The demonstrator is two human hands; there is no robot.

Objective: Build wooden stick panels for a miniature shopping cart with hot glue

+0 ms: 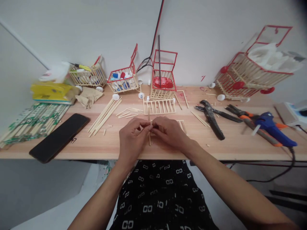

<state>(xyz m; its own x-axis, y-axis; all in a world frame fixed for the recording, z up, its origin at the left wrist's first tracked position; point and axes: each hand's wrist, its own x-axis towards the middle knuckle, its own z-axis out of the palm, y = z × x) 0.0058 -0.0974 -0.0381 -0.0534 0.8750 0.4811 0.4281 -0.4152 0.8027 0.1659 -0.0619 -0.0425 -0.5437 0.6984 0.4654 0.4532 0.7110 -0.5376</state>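
Note:
My left hand (135,132) is closed in a pinch, thumb and forefinger meeting on a thin wooden stick (150,140) that points toward the desk's front edge. Against it from the other side presses my right hand (166,131), its fingers also pinched together at the stick. The fingers hide the spot where they meet. Part of a small stick frame (182,126) shows beyond my right hand; the rest is covered. Just behind both hands lies a ladder-like stick panel (159,107). Short cut sticks (127,113) and longer sticks (105,118) lie to the left.
Miniature stick carts (165,72) with red trim line the wall. At right lie a black cutter (212,121), pliers (240,113) and a blue glue gun (272,126) with a cord. At left are a phone (59,137) and wrapped chopsticks (38,123).

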